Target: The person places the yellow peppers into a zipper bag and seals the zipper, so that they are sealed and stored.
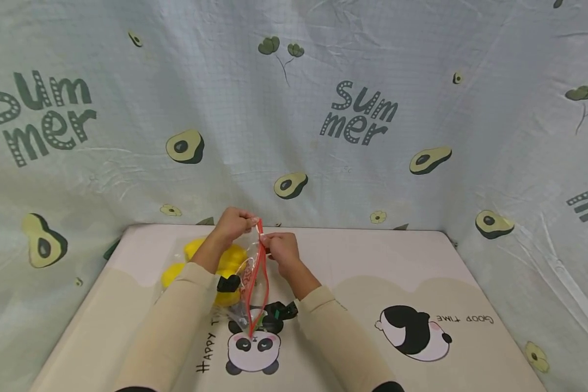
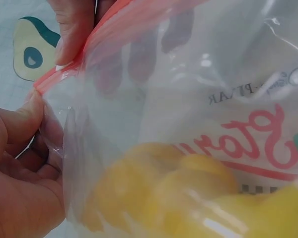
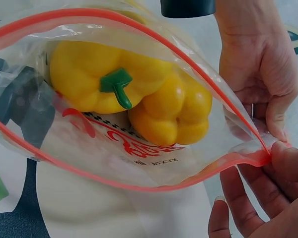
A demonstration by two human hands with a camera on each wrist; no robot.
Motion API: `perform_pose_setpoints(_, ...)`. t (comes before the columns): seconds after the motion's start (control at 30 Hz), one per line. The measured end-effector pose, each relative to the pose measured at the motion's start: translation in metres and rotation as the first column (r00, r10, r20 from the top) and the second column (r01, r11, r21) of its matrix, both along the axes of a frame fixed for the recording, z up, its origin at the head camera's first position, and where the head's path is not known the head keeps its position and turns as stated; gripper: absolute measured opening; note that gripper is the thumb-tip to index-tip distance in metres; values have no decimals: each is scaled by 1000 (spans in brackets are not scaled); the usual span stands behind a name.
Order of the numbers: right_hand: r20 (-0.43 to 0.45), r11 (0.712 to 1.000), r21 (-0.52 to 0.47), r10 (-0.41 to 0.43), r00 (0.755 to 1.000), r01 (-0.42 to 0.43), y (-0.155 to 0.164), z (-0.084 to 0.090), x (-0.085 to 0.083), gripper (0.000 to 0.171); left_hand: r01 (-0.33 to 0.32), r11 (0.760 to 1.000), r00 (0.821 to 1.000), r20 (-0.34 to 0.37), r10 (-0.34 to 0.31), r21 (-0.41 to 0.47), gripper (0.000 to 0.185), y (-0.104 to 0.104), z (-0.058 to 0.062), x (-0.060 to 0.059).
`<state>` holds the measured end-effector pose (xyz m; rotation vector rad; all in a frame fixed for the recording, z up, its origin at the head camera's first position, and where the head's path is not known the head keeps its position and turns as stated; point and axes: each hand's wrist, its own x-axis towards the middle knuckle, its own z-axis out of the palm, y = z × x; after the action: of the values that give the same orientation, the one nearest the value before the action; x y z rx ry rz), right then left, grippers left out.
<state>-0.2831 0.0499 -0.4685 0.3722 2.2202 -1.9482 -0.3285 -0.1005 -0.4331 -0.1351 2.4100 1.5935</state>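
A clear zip bag point(image 3: 188, 166) with a red zip rim and printed lettering holds yellow bell peppers point(image 3: 109, 74), one with a green stem. My left hand point(image 1: 233, 224) pinches the far corner of the bag between thumb and fingers, as the left wrist view shows up close. Just beside it, my right hand point(image 1: 281, 249) pinches the red zip edge near that same corner. From there toward me the bag's mouth gapes, plain in the right wrist view. Through the plastic in the left wrist view, the peppers point(image 2: 159, 183) look blurred.
The bag lies on a pale table point(image 1: 353, 261) printed with a panda point(image 1: 253, 351) and a sleeping cartoon figure point(image 1: 414, 332). A curtain point(image 1: 294, 120) with avocado prints hangs behind the table and along both sides. Black straps point(image 1: 229, 283) circle the wrists.
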Motion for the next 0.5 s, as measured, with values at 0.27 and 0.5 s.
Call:
perform_pose_setpoints(0.27,18,1000,16,-7,1000,7,0,0,0,21,7,1000,1000,-22,-7,7,31,-2,-3,-1)
perform_pose_setpoints(0.5,27,1000,29,-6,1000,6,0,0,0,21,11,1000,999,-41,-10,13,31,-2,-5,-4)
